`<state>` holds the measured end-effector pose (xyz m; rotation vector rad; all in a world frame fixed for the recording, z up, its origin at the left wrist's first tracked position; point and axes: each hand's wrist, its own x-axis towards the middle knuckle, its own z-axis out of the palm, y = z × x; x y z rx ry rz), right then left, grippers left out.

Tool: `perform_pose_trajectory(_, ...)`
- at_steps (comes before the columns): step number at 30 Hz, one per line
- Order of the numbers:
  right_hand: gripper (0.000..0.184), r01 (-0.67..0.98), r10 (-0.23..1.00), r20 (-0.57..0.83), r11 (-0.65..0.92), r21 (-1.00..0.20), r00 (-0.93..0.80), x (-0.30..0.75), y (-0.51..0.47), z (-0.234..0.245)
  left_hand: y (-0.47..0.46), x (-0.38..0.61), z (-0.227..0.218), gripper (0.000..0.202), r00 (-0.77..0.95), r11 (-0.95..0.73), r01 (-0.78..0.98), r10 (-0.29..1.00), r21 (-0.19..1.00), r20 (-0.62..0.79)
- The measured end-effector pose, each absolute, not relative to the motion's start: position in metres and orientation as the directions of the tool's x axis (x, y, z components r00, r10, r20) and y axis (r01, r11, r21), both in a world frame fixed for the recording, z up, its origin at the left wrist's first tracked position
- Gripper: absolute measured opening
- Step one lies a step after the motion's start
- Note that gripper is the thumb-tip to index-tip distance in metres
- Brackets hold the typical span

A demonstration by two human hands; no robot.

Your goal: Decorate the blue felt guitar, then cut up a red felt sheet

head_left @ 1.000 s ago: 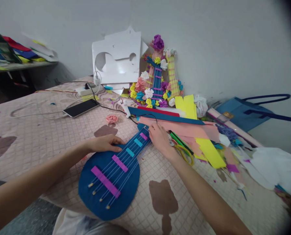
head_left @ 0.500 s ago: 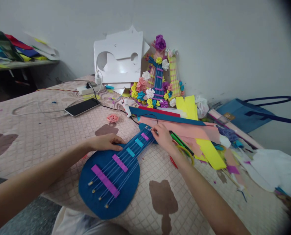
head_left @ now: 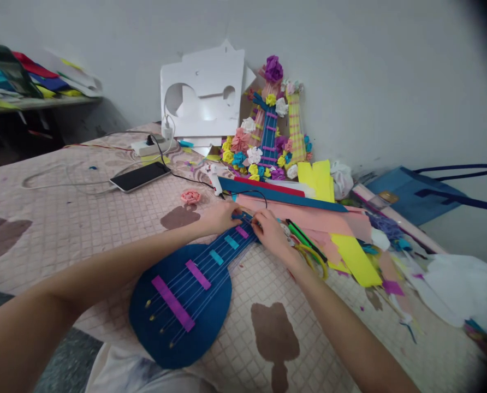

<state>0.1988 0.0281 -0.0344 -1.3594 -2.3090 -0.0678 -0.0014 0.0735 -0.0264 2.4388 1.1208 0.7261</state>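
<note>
A blue craft guitar lies flat on the table, tilted away from me to the right. White strings run along it over purple strips and light-blue strips. At its head, my left hand has its fingers curled over the left edge. My right hand faces it from the right side, thumb and fingertips pinched at the string ends. The bit of string between those fingertips is mostly hidden.
Behind are a white glue gun, a pink paper flower, a phone and a power strip. Flower-covered guitars lean on the wall. Scissors with yellow handles and paper scraps lie right.
My left hand has moved from the guitar's upper body forward to its head, close to my right hand. The right hand stays pinched there. The view has shifted slightly.
</note>
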Motion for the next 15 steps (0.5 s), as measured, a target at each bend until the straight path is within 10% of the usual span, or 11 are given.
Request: perform_pose_trajectory(15,0.024,0.890,0.834,0.338,0.456,0.021,-0.435,0.172,0.046,-0.034,0.096,0.011,-0.057,0.027,0.575,-0.660,0.536,0.742,0.526,0.346)
